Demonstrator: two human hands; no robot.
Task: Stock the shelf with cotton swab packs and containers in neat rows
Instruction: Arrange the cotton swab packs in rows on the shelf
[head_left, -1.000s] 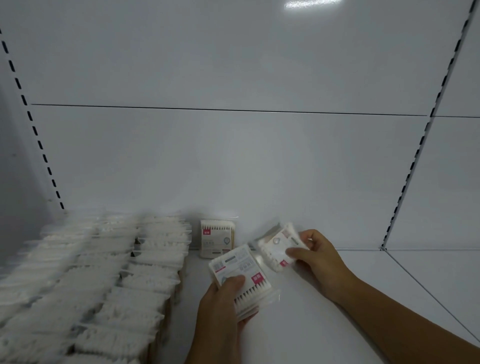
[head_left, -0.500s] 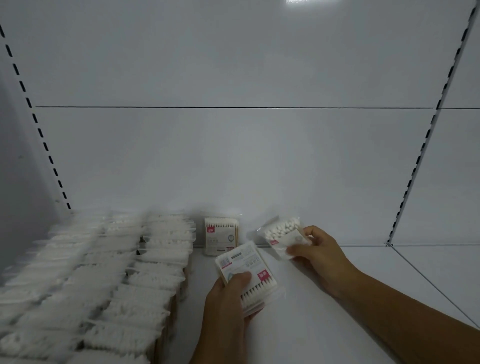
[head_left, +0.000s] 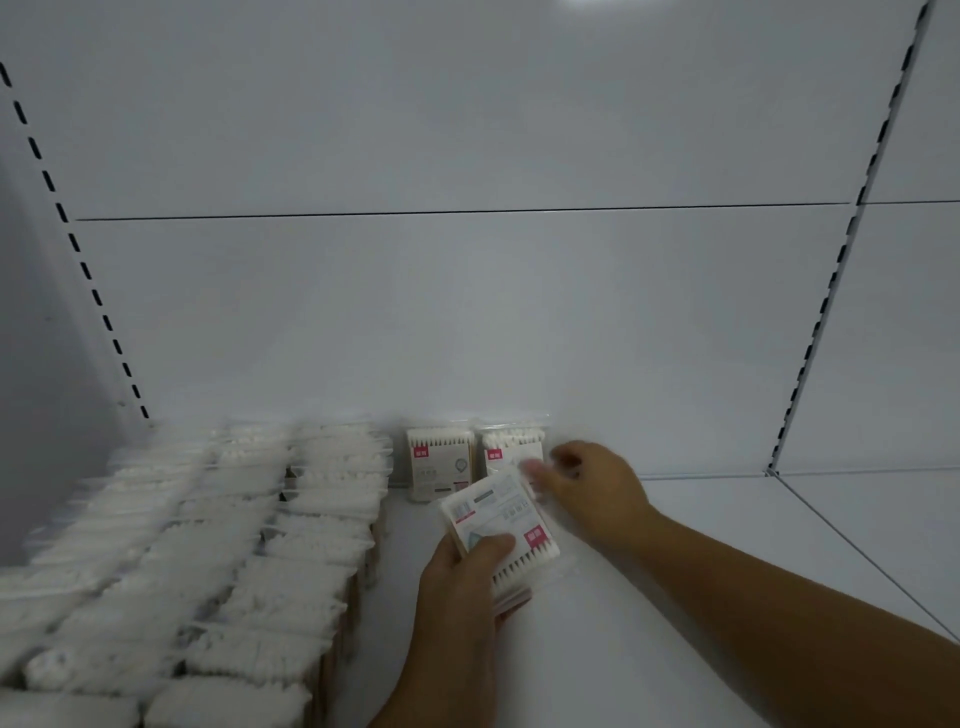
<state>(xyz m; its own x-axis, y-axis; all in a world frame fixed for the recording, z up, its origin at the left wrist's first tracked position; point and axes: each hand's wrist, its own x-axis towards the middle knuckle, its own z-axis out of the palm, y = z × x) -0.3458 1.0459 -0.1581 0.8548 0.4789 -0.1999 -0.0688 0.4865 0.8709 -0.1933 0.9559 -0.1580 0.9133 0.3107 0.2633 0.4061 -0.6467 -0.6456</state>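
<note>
My left hand holds a small stack of cotton swab packs flat above the shelf floor, thumb on top. Two more packs stand upright against the back wall: the first pack and, right of it, a second pack. My right hand is at that second pack's lower right corner. Its fingertips are blurred against the plastic, so the grip is unclear. Left of these, rows of swab packs fill the shelf from back to front.
The white shelf floor stretches bare to the right of my hands as far as a seam with the neighbouring shelf. Slotted uprights run up the white back panel on both sides.
My right hand carried its pack back and stood it upright against the wall beside the first pack. My left hand, with its stack, shifted slightly forward and right.
</note>
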